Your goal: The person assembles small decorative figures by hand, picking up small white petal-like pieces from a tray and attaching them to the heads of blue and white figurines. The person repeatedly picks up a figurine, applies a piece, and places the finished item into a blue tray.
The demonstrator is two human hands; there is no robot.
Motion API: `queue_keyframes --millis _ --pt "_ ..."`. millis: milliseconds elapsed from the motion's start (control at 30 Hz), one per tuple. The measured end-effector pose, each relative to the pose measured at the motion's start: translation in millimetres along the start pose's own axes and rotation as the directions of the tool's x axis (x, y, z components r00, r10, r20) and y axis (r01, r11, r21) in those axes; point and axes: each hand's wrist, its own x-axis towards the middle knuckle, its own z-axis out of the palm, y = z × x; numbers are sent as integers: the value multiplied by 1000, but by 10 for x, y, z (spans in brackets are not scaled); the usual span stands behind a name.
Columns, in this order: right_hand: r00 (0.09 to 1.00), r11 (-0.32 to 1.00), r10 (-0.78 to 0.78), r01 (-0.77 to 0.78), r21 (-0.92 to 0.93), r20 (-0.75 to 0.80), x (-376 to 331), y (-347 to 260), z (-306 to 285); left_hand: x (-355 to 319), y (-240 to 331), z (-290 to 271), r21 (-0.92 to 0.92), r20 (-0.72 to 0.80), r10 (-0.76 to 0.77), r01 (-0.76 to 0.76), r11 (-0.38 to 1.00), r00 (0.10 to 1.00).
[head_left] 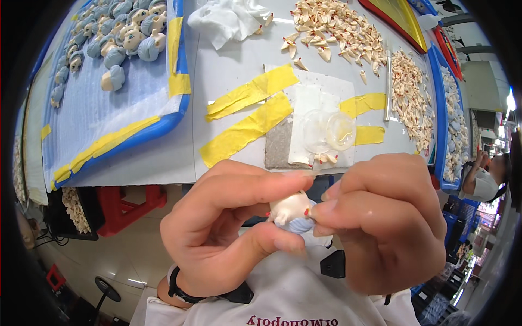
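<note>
Above my lap, the thumb and index finger of my left hand [228, 223] grip a small doll head [287, 206] with a cream face and blue hair. My right hand [386, 217] is closed in a pinch at the head's right side. A red-tipped ear piece [308, 212] shows at those fingertips, mostly covered by them. Another red spot is visible on the head's left side, near my left thumb. Just beyond my hands, two clear round dishes [340, 132] stand on a white pad [300, 130], with a few ear pieces by its near edge.
A blue-rimmed tray [141, 133] at the left holds many blue-haired heads [130, 38]. Loose ear pieces lie in piles [342, 32] at the back and right [411, 98]. Yellow tape [247, 127] crosses the table. A white cloth [228, 22] lies behind; a red stool [128, 206] stands below left.
</note>
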Motion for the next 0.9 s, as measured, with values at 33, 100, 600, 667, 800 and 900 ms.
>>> queue_keyframes --millis 33,100,600,667,800,900 --pt "1000 997 -5 5 71 -4 -34 59 8 -1 8 23 3 -15 -12 12 1000 1000" --pt "999 979 35 -39 198 21 -54 120 -48 16 1 30 88 -5 71 -71 994 997" --pt "673 554 627 -739 -383 -391 -940 1447 -1851 634 485 -677 995 97 186 -98 -4 978" --pt "760 494 557 -626 -603 -334 -1070 1504 -1881 723 342 -613 994 89 100 -95 60 991" --pt "798 478 422 -600 -641 -431 -828 1295 -1696 738 454 -675 998 56 8 -57 31 998" --pt "862 742 424 -507 -439 -280 -414 1135 -1301 695 519 -825 998 -29 70 33 -61 997"
